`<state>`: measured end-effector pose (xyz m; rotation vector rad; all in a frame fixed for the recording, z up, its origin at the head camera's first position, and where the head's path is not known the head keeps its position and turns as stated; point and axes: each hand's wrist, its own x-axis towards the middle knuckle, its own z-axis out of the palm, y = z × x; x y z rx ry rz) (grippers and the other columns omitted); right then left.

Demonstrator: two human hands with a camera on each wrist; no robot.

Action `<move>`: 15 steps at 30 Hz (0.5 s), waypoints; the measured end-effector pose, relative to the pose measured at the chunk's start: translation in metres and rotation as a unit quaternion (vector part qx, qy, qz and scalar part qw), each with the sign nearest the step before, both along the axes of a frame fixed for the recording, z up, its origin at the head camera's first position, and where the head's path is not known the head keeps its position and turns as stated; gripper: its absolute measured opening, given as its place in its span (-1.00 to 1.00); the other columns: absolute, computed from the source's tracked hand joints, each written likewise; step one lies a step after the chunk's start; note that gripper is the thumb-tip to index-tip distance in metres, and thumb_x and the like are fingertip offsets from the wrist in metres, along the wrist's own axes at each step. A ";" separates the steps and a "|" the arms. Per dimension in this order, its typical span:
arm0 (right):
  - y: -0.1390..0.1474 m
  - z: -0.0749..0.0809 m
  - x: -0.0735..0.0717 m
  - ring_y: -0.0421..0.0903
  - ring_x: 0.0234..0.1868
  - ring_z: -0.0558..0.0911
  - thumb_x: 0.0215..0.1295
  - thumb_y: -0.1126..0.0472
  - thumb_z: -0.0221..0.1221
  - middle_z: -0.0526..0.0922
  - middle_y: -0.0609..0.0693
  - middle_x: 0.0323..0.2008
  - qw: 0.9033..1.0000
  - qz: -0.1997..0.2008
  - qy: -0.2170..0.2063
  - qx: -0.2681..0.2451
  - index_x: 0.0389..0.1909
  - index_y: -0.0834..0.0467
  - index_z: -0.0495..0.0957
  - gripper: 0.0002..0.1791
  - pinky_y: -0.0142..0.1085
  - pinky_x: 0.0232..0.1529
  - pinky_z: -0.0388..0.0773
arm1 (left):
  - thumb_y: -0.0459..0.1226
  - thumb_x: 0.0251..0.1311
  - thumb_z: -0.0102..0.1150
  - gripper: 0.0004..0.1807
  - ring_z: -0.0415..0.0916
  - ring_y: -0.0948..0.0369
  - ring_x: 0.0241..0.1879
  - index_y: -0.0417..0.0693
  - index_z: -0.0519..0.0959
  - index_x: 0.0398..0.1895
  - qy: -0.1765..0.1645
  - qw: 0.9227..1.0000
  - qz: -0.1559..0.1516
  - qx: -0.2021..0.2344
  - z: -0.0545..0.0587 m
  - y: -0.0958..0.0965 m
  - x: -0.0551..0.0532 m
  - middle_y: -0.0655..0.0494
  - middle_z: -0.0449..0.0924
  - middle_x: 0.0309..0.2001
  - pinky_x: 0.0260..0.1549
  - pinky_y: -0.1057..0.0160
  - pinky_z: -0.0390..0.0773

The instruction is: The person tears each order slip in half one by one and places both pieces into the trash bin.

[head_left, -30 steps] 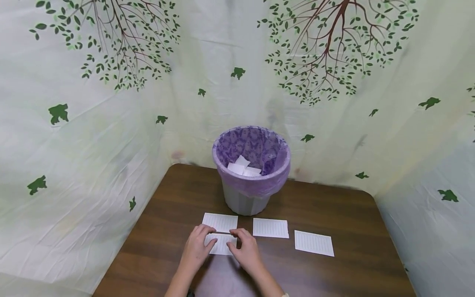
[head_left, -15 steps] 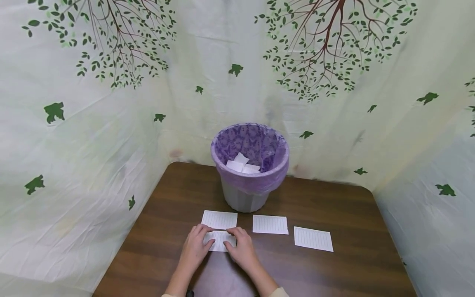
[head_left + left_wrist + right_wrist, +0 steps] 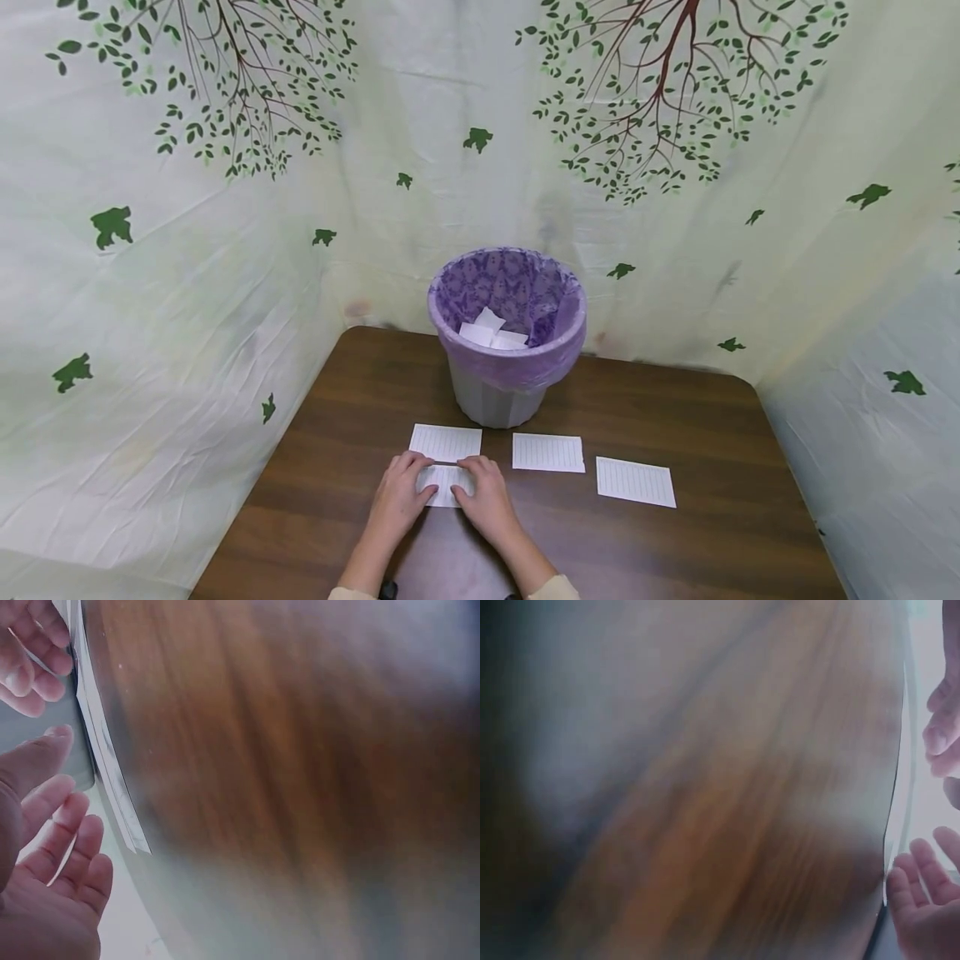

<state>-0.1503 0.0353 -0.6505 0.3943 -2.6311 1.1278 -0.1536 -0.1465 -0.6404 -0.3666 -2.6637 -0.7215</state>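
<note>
In the lower centre of the head frame, a lined card [image 3: 444, 486] lies flat on the tabletop [image 3: 675, 417], between the left hand [image 3: 397, 493] and the right hand [image 3: 489, 500]. The fingers of both are loosely curved, with a gap between thumb and forefinger on each – neither hand grips anything. The forefingers reach to the card's upper corners and the thumbs point inward over its sides; whether the fingertips touch it, I cannot tell. In the left wrist view the cards show nearly edge-on, just right of the fingers.

Just above that card in the head frame lies the upper card [image 3: 447, 442]. To its right come the middle card [image 3: 548, 452] and, a little lower, the right card [image 3: 636, 482]. The bin [image 3: 498, 404] stands at the centre, beyond the cards – white papers [image 3: 477, 334] inside its purple liner [image 3: 510, 363].
</note>
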 end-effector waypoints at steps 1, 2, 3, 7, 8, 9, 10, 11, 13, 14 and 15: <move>0.000 0.000 -0.001 0.08 0.00 0.67 0.12 0.32 0.50 0.75 0.09 -0.03 1.000 0.000 -0.004 0.003 0.01 0.27 0.72 -0.60 -0.10 0.11 0.64 | -0.37 -0.17 0.70 -0.55 0.57 0.01 -0.10 -0.13 0.75 -0.12 0.000 1.000 0.000 0.001 -0.001 0.001 0.000 0.06 0.65 -0.13 -0.14 -0.01 0.64; 0.000 -0.001 -0.001 0.08 0.01 0.66 0.13 0.32 0.50 0.75 0.09 -0.02 1.000 0.000 -0.008 0.006 0.02 0.27 0.72 -0.59 -0.09 0.12 0.64 | -0.37 -0.18 0.70 -0.55 0.57 0.01 -0.11 -0.14 0.75 -0.13 0.002 1.000 0.001 0.001 -0.001 0.002 -0.001 0.05 0.65 -0.14 -0.14 -0.01 0.64; 0.000 -0.001 -0.002 0.09 0.01 0.66 0.13 0.31 0.50 0.75 0.10 -0.02 1.000 -0.001 -0.012 0.008 0.03 0.27 0.72 -0.59 -0.09 0.12 0.64 | -0.37 -0.19 0.71 -0.55 0.57 0.01 -0.12 -0.14 0.75 -0.14 0.006 1.000 0.003 0.001 -0.002 0.003 -0.001 0.05 0.65 -0.15 -0.16 -0.04 0.63; -0.002 -0.004 -0.004 0.08 0.02 0.65 0.15 0.31 0.50 0.75 0.10 -0.02 1.000 -0.003 -0.016 0.018 0.03 0.27 0.72 -0.60 -0.09 0.14 0.64 | -0.37 -0.20 0.70 -0.56 0.55 -0.01 -0.14 -0.17 0.75 -0.16 0.007 1.000 0.008 0.004 -0.005 0.005 -0.001 0.02 0.64 -0.18 -0.17 -0.05 0.62; -0.002 -0.005 -0.004 0.08 0.02 0.65 0.15 0.31 0.50 0.75 0.09 -0.02 1.000 -0.004 -0.015 0.021 0.03 0.27 0.72 -0.60 -0.09 0.13 0.64 | -0.37 -0.19 0.70 -0.56 0.55 -0.02 -0.14 -0.18 0.75 -0.16 0.003 1.000 0.009 0.004 -0.005 0.005 -0.001 0.02 0.64 -0.18 -0.16 -0.05 0.62; -0.002 -0.005 -0.004 0.08 0.01 0.65 0.14 0.31 0.50 0.75 0.09 -0.03 1.000 -0.004 -0.012 0.025 0.02 0.27 0.72 -0.60 -0.10 0.13 0.64 | -0.37 -0.17 0.69 -0.57 0.56 -0.02 -0.13 -0.18 0.75 -0.15 -0.004 1.000 0.011 0.004 -0.006 0.005 -0.002 0.01 0.64 -0.18 -0.15 -0.05 0.63; -0.002 -0.006 -0.005 0.08 0.01 0.65 0.14 0.31 0.50 0.75 0.09 -0.03 1.000 -0.004 -0.009 0.029 0.02 0.28 0.72 -0.60 -0.10 0.12 0.64 | -0.38 -0.16 0.69 -0.57 0.56 -0.02 -0.12 -0.19 0.75 -0.14 -0.014 1.000 0.013 0.005 -0.006 0.006 -0.002 0.01 0.64 -0.17 -0.13 -0.02 0.63; -0.003 -0.007 -0.005 0.07 0.00 0.65 0.13 0.31 0.50 0.75 0.09 -0.04 0.999 -0.004 -0.006 0.034 0.01 0.27 0.73 -0.61 -0.10 0.12 0.64 | -0.38 -0.15 0.69 -0.57 0.56 -0.02 -0.11 -0.20 0.75 -0.14 -0.022 1.000 0.013 0.003 -0.007 0.006 -0.002 0.00 0.63 -0.17 -0.12 -0.03 0.64; -0.003 -0.008 -0.005 0.07 0.00 0.65 0.13 0.31 0.50 0.75 0.09 -0.05 0.999 -0.003 -0.002 0.044 0.01 0.27 0.73 -0.61 -0.12 0.11 0.64 | -0.39 -0.12 0.68 -0.58 0.56 -0.03 -0.09 -0.21 0.75 -0.12 -0.038 0.999 0.017 0.002 -0.008 0.007 -0.003 -0.01 0.63 -0.15 -0.10 -0.03 0.65; -0.003 -0.008 -0.005 0.06 -0.01 0.65 0.13 0.30 0.51 0.76 0.08 -0.05 0.999 -0.002 0.000 0.048 0.01 0.27 0.73 -0.61 -0.12 0.10 0.64 | -0.39 -0.12 0.68 -0.58 0.55 -0.03 -0.09 -0.22 0.75 -0.12 -0.044 0.999 0.017 0.001 -0.008 0.007 -0.003 -0.01 0.63 -0.15 -0.10 -0.04 0.65; -0.004 -0.008 -0.005 0.06 -0.01 0.65 0.13 0.30 0.51 0.76 0.08 -0.06 0.999 -0.001 0.002 0.053 0.01 0.27 0.73 -0.61 -0.13 0.10 0.63 | -0.39 -0.13 0.68 -0.58 0.55 -0.03 -0.09 -0.22 0.75 -0.12 -0.046 0.999 0.017 -0.001 -0.008 0.007 -0.003 -0.01 0.63 -0.15 -0.10 -0.04 0.65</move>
